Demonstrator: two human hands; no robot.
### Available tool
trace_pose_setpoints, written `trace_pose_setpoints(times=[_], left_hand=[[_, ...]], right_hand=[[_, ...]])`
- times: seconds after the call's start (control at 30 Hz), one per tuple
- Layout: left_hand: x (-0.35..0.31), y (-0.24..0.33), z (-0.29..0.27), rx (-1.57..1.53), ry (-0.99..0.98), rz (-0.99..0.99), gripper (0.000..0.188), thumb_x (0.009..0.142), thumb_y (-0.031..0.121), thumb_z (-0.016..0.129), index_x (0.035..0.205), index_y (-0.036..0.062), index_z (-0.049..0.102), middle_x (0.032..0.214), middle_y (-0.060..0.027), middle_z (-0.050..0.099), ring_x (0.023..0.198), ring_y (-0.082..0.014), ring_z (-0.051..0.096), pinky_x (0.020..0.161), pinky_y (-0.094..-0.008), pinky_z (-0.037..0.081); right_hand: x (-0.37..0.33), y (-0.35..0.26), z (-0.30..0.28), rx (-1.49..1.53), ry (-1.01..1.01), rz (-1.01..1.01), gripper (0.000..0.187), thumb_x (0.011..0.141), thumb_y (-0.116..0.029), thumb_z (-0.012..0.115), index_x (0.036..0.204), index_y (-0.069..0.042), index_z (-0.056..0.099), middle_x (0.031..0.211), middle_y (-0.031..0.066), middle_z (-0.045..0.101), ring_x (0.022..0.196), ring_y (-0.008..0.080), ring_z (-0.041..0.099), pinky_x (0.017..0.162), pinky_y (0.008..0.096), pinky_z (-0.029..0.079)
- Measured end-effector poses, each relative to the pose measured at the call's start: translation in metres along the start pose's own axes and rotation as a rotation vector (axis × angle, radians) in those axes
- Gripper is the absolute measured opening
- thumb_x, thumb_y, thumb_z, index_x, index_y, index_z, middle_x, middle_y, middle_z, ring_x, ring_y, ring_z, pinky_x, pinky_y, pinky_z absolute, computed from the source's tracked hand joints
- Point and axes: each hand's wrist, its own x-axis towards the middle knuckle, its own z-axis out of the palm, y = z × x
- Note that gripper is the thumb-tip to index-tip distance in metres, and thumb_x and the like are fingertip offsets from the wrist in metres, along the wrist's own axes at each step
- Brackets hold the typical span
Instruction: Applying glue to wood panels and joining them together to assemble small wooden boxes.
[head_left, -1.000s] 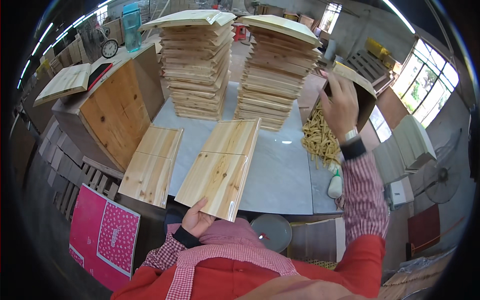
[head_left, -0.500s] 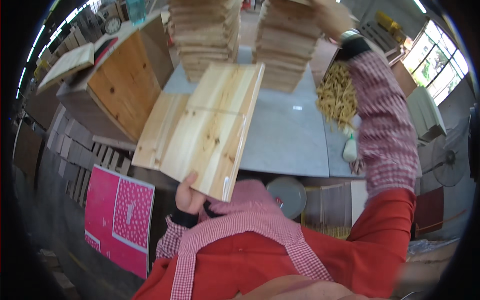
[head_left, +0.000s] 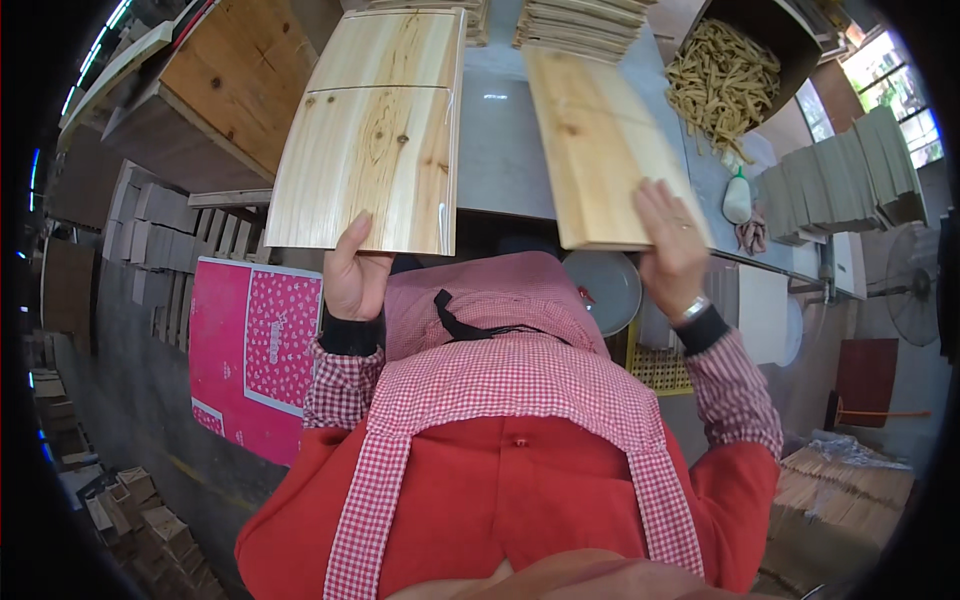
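My left hand (head_left: pixel 355 275) grips the near edge of a pale, knotty wooden board (head_left: pixel 375 160), thumb on top and fingers underneath. That board has a groove across its far part and reaches over the left of the grey table (head_left: pixel 500 150). Another wooden board (head_left: pixel 600 150), also grooved and slightly smeared by motion, slants on the right side. My right hand (head_left: pixel 672 245) holds it at its near right corner, with the fingers over the top face. A strip of table shows between the two boards.
Stacks of similar boards (head_left: pixel 580 25) stand at the far edge. A box of yellowish strips (head_left: pixel 722 80), a white bottle with a green cap (head_left: pixel 737 200) and a crumpled cloth (head_left: pixel 751 235) are right. A grey bowl (head_left: pixel 610 290) sits below the table edge; a large wooden box (head_left: pixel 245 90) stands left.
My right hand has come from the far right stack down to the near right, now with a board in it. The left hand's board has swung left and straightened. The view has tilted nearer.
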Motion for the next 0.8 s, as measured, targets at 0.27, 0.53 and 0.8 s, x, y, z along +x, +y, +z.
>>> trace_pose_setpoints(times=[0.27, 0.53, 0.8], left_hand=[[0.007, -0.005, 0.005, 0.249, 0.066, 0.146, 0.057, 0.089, 0.002, 0.058, 0.140, -0.0004, 0.033, 0.136, -0.0156, 0.047, 0.125, -0.0271, 0.048, 0.102, -0.0409, 0.044], [0.050, -0.042, -0.005, 0.728, 0.047, 0.290, 0.051, 0.084, 0.000, 0.065, 0.130, -0.0049, 0.044, 0.122, -0.0143, 0.057, 0.109, -0.0208, 0.058, 0.093, -0.0323, 0.047], [0.066, -0.070, 0.009, 1.030, 0.023, 0.334, 0.026, 0.083, 0.006, 0.069, 0.104, -0.0083, 0.062, 0.097, -0.0110, 0.068, 0.088, -0.0159, 0.063, 0.079, -0.0295, 0.050]], right_hand=[[-0.025, -0.039, 0.123, -0.083, -0.223, 0.037, 0.055, 0.077, -0.008, 0.061, 0.131, -0.005, 0.050, 0.140, 0.0153, 0.046, 0.130, 0.0351, 0.043, 0.105, 0.0476, 0.036], [-0.014, -0.043, 0.146, 0.248, -0.331, 0.110, 0.062, 0.081, -0.033, 0.069, 0.133, -0.007, 0.049, 0.146, 0.0152, 0.037, 0.136, 0.0375, 0.032, 0.110, 0.0499, 0.027], [-0.008, -0.045, 0.147, 0.335, -0.331, 0.155, 0.060, 0.080, -0.033, 0.069, 0.132, -0.008, 0.050, 0.146, 0.0159, 0.037, 0.137, 0.0368, 0.030, 0.111, 0.0505, 0.024]])
